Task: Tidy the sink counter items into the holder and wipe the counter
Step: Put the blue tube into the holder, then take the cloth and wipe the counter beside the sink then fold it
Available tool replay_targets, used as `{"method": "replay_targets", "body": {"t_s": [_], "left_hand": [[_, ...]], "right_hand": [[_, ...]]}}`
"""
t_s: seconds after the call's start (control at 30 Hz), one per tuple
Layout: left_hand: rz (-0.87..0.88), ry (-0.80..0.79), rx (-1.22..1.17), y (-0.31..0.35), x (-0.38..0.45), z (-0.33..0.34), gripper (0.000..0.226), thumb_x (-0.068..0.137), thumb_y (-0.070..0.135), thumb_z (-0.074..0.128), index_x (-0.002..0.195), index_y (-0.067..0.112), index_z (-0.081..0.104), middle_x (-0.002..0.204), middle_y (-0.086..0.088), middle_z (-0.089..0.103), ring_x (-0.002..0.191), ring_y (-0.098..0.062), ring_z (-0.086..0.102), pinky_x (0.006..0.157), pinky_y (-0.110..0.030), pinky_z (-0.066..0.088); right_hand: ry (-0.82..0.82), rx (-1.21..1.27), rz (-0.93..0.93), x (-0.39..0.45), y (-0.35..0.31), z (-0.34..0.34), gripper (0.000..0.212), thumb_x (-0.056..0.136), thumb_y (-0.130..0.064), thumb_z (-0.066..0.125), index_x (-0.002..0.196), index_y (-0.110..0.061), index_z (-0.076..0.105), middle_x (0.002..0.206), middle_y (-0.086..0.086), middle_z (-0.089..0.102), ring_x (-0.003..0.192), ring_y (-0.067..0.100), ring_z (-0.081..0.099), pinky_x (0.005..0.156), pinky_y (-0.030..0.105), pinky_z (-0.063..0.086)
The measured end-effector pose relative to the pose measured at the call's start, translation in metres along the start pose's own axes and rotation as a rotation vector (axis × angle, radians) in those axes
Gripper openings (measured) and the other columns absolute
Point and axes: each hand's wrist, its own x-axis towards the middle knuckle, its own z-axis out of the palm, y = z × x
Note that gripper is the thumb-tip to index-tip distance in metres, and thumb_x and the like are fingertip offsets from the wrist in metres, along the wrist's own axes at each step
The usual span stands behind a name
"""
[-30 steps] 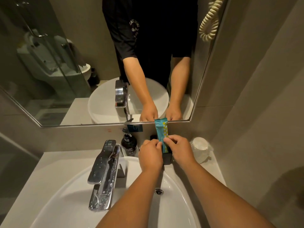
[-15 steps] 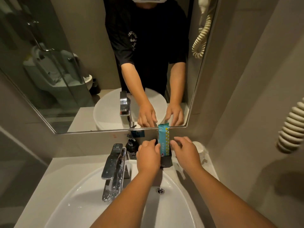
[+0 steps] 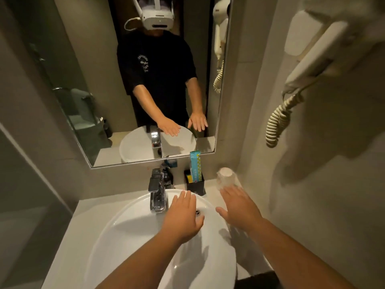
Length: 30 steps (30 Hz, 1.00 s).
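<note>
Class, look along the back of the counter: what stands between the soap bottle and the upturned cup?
In the head view, the black holder with the teal packet upright in it stands between the soap bottle and the cup.

I have a single head-worn wide-angle view, looking forward and steeply down from close above the basin (image 3: 145, 236). It faces the back wall, so the mirror (image 3: 100, 113) fills the upper frame. No second view overlaps it.
</note>
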Motion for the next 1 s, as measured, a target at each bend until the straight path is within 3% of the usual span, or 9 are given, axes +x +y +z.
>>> {"method": "replay_targets", "body": {"t_s": [0.1, 0.2, 0.37, 0.47, 0.6, 0.77, 1.0], "left_hand": [[0.007, -0.012, 0.012, 0.006, -0.032, -0.002, 0.072, 0.088, 0.056, 0.036, 0.145, 0.012, 0.025, 0.154, -0.010, 0.028, 0.142, -0.029, 0.020, 0.116, -0.043, 0.013], [0.005, 0.041, 0.006, 0.012, -0.063, -0.009, 0.067, 0.086, 0.056, 0.036, 0.138, 0.014, 0.034, 0.143, -0.009, 0.042, 0.132, -0.027, 0.035, 0.110, -0.041, 0.028], [-0.040, 0.165, -0.014, 0.023, -0.115, -0.022, 0.059, 0.086, 0.053, 0.045, 0.130, 0.015, 0.041, 0.132, -0.006, 0.052, 0.118, -0.024, 0.047, 0.100, -0.038, 0.040], [-0.110, 0.212, -0.015, 0.034, -0.155, -0.027, 0.054, 0.084, 0.055, 0.047, 0.124, 0.019, 0.044, 0.122, -0.002, 0.056, 0.106, -0.021, 0.053, 0.093, -0.036, 0.046], [-0.141, 0.201, 0.028, 0.044, -0.207, -0.030, 0.054, 0.084, 0.056, 0.045, 0.124, 0.019, 0.046, 0.123, -0.002, 0.057, 0.106, -0.021, 0.054, 0.094, -0.037, 0.046], [-0.144, 0.105, 0.072, 0.038, -0.252, -0.025, 0.058, 0.085, 0.053, 0.041, 0.126, 0.013, 0.046, 0.128, -0.009, 0.056, 0.113, -0.026, 0.051, 0.098, -0.040, 0.041], [-0.207, 0.045, 0.079, 0.014, -0.288, -0.009, 0.040, 0.085, 0.046, 0.045, 0.111, 0.016, 0.049, 0.110, -0.005, 0.059, 0.096, -0.021, 0.051, 0.090, -0.038, 0.043]], "right_hand": [[-0.039, 0.015, 0.017, -0.030, -0.011, 0.001, 0.068, 0.090, -0.056, 0.039, 0.145, -0.017, 0.030, 0.153, 0.006, 0.033, 0.143, 0.023, 0.023, 0.118, 0.040, 0.013], [-0.079, 0.045, 0.021, -0.056, -0.024, 0.001, 0.068, 0.091, -0.056, 0.038, 0.147, -0.018, 0.025, 0.156, 0.005, 0.029, 0.145, 0.024, 0.018, 0.119, 0.042, 0.009], [-0.004, 0.088, -0.037, -0.101, -0.048, 0.004, 0.062, 0.088, -0.058, 0.045, 0.138, -0.023, 0.038, 0.143, 0.001, 0.047, 0.134, 0.024, 0.038, 0.115, 0.044, 0.020], [-0.006, 0.083, -0.088, -0.132, -0.063, 0.006, 0.066, 0.087, -0.060, 0.045, 0.140, -0.023, 0.036, 0.146, 0.000, 0.045, 0.136, 0.024, 0.037, 0.115, 0.044, 0.019], [-0.085, 0.100, -0.156, -0.171, -0.078, 0.009, 0.069, 0.089, -0.060, 0.040, 0.145, -0.021, 0.029, 0.154, 0.002, 0.034, 0.142, 0.025, 0.026, 0.117, 0.042, 0.013], [-0.110, 0.148, -0.249, -0.203, -0.104, 0.009, 0.066, 0.089, -0.057, 0.045, 0.142, -0.020, 0.034, 0.150, 0.004, 0.040, 0.137, 0.026, 0.035, 0.115, 0.044, 0.021], [-0.123, 0.152, -0.314, -0.221, -0.131, 0.026, 0.059, 0.089, -0.052, 0.050, 0.134, -0.016, 0.042, 0.138, 0.007, 0.050, 0.124, 0.025, 0.045, 0.108, 0.041, 0.035]]}}
